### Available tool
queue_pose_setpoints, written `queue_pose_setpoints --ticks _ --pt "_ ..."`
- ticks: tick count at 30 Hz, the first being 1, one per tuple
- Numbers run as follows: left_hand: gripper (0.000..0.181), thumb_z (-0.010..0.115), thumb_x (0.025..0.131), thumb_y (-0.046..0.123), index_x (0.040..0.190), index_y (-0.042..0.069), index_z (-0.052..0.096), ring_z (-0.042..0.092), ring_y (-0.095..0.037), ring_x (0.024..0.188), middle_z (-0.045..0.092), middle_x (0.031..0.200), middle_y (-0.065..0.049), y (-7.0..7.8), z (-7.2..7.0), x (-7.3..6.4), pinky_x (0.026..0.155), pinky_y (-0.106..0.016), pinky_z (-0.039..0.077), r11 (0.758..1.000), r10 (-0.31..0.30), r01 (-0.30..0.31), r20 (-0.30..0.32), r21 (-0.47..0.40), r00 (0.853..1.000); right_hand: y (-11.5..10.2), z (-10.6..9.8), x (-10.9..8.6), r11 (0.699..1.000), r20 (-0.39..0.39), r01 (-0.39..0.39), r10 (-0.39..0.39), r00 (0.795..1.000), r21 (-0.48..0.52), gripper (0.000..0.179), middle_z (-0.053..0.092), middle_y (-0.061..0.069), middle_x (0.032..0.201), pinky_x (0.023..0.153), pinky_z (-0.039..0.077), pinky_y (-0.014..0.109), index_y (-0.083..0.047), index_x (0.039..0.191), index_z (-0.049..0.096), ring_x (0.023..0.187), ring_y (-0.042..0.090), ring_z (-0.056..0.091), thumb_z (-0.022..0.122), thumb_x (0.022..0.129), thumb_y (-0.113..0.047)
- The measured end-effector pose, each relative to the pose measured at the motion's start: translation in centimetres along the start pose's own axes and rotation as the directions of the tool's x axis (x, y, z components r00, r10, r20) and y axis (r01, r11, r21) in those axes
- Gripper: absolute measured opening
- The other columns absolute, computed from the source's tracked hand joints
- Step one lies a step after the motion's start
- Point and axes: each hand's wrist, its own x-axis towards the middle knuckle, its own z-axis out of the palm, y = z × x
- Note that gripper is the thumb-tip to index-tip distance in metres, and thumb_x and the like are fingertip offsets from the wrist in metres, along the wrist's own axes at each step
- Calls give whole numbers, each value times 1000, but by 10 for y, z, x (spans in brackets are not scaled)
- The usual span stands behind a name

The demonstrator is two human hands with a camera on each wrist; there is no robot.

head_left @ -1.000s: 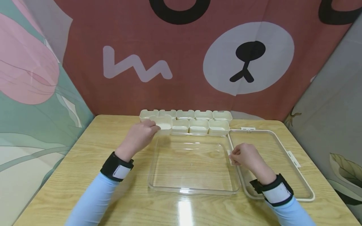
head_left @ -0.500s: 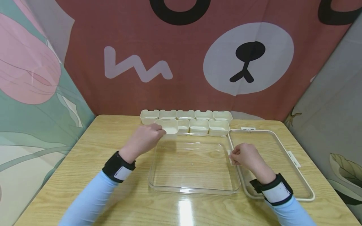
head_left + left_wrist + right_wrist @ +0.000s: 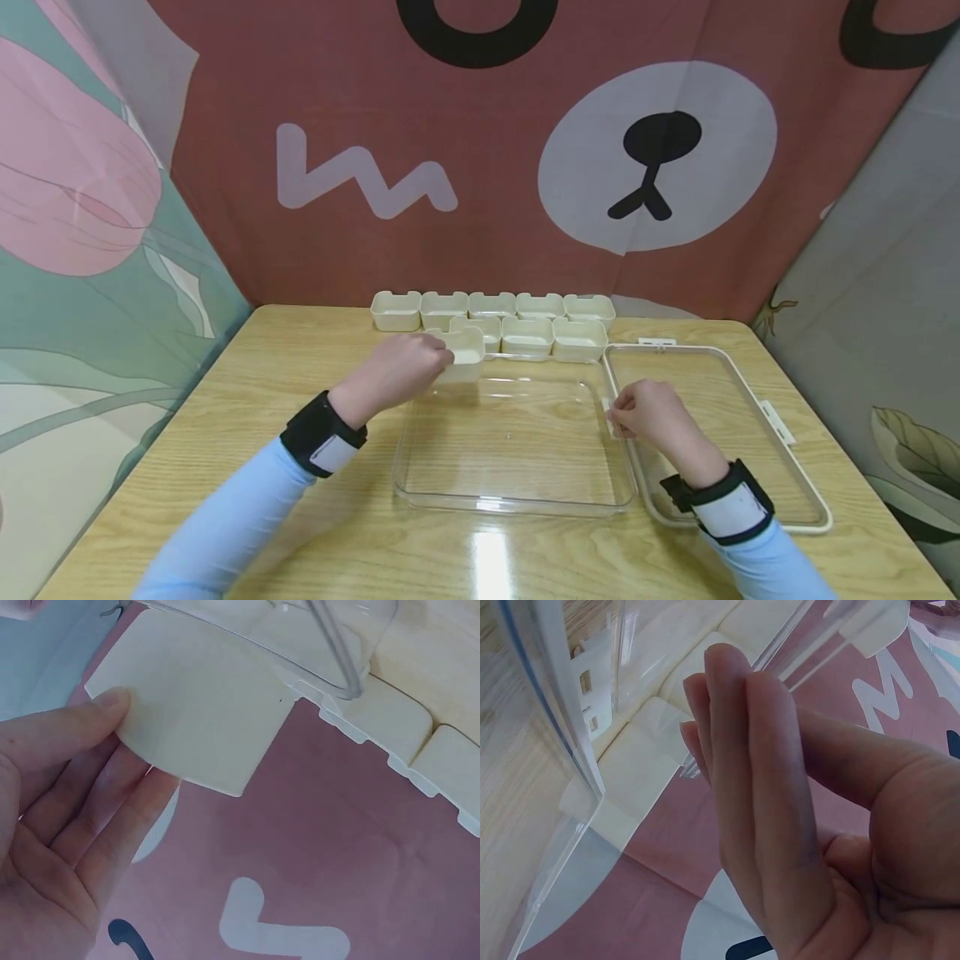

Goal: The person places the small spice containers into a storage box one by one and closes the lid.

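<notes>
My left hand (image 3: 397, 371) pinches a small cream plastic bin (image 3: 467, 357) by its left side, thumb on one face and fingers on the other. In the left wrist view the smooth wall of this bin (image 3: 199, 697) faces the camera. It hangs over the far left part of a large clear plastic box (image 3: 517, 506), whose inside shows bare wood grain through the bottom. At the box's right side is my right hand (image 3: 660, 421), beside a white latch (image 3: 608, 407). In the right wrist view its fingers (image 3: 780, 787) are nearly straight and grip nothing.
Behind the box stand more cream bins, several in a back row (image 3: 491, 305) and three in a front row (image 3: 527, 337). A clear lid with a white frame (image 3: 697, 348) lies to the right on the wooden table (image 3: 315, 533). Printed cloth (image 3: 375, 258) hangs behind.
The left hand has carried the cream bin right and toward me, from beside the front row to over the box's far left part. The right hand has stayed in place.
</notes>
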Motion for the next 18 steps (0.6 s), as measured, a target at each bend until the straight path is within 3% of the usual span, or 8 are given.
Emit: queue_pose_setpoints --ticks 9,18 --pt "22 59 80 -7 66 10 63 38 -6 51 48 56 4 1 3 10 47 -19 32 996 36 -28 104 -80 994 0 1 1 1000 12 -22 22 1000 19 13 67 3 68 52 45 25 -1 80 70 56 10 60 68 85 -13" --pt "22 60 80 -8 69 11 66 32 -6 51 50 57 4 0 12 16 47 -17 26 993 77 -59 188 -100 979 0 0 0 999 19 -31 30 999 32 13 68 5 70 52 46 26 -1 82 70 57 11 61 69 85 -13"
